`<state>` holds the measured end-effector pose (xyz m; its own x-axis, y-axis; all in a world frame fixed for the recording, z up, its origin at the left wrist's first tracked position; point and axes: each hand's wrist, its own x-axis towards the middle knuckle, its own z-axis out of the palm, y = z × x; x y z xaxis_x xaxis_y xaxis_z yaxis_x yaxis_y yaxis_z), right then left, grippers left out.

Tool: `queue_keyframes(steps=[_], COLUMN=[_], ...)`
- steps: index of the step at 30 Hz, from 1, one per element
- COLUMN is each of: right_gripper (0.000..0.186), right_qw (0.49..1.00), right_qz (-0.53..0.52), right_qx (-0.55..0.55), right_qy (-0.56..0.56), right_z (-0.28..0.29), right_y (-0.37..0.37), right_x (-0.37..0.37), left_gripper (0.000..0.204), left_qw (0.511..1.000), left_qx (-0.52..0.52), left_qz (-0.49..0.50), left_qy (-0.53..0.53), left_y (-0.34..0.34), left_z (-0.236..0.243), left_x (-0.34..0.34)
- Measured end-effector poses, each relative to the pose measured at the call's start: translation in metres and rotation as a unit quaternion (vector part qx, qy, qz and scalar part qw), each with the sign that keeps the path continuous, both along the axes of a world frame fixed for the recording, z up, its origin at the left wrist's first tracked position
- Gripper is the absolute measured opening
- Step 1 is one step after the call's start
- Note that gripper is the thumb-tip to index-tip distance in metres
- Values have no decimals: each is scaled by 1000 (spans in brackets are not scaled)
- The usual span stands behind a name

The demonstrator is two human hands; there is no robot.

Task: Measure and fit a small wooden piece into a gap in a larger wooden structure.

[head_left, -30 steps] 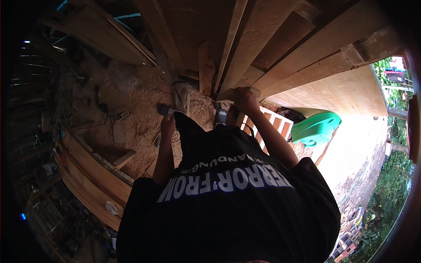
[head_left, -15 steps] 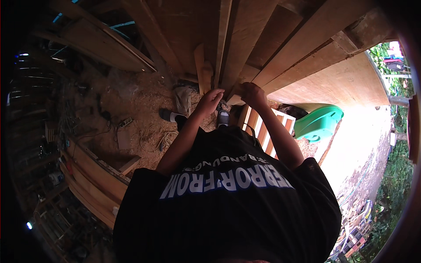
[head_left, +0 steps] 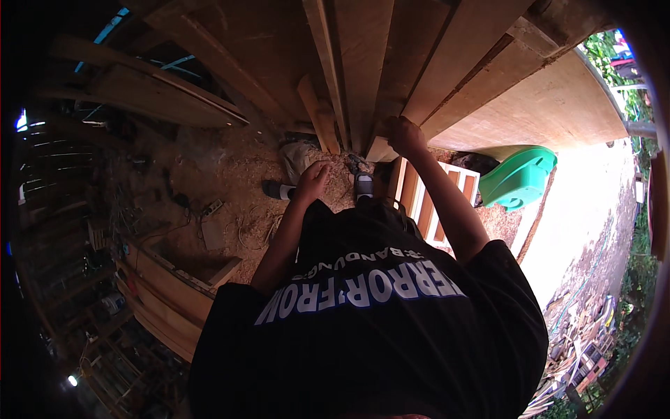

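Observation:
My right hand [head_left: 406, 137] is closed at the lower end of a wooden board [head_left: 380, 149], one of several long boards leaning in front of me. The fingers' far side is hidden behind the knuckles. My left hand [head_left: 313, 181] hangs apart from the boards, above the floor near my feet. Its fingers are curled together, and whether anything small is in them does not show. Nearest to it are a short upright wooden strip [head_left: 319, 119] and a pale cloth or bag [head_left: 296, 159] on the ground.
A slatted wooden frame [head_left: 447, 199] stands below my right forearm, with a green plastic tub [head_left: 520, 179] beyond it. A wide plywood sheet [head_left: 530, 105] leans at the right. Wood shavings [head_left: 209, 167] and cords cover the floor. Long planks [head_left: 164, 293] lie at the left.
My left hand has drawn back from the boards toward my body. The right hand stays at the board's lower end. The whole view has shifted slightly.

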<state>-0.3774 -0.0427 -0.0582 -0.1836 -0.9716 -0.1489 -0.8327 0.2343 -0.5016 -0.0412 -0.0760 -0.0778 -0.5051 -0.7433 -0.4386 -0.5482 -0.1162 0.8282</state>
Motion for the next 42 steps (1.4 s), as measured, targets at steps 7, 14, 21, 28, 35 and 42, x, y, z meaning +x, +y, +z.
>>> queue_keyframes(steps=[7, 14, 21, 28, 35, 42], right_gripper=[64, 64, 54, 50, 54, 54], right_qw=[998, 985, 976, 964, 963, 957], right_qz=[-59, -45, -103, -96, -61, -81], right_qx=[-28, -160, -185, -187, -173, -199], right_qy=[-6, 52, -58, -163, -196, -196], right_z=[-23, -20, -16, -4, 2, -9], right_y=[2, 17, 30, 37, 27, 41], right_x=[-5, 3, 15, 6, -3, -13], left_gripper=[42, 42, 40, 42, 59, 70], left_qw=[1000, 999, 997, 983, 913, 883], left_qx=[3, -1, 29, -119, -335, -380], left_qz=[11, -27, -40, -128, -230, -257], left_qy=[3, 17, 56, 51, -20, -104], left_y=[-3, -13, -16, -30, -40, -24], left_z=[5, -4, -1, 13, 16, 22], left_x=[-14, -36, -63, -107, -151, -155])
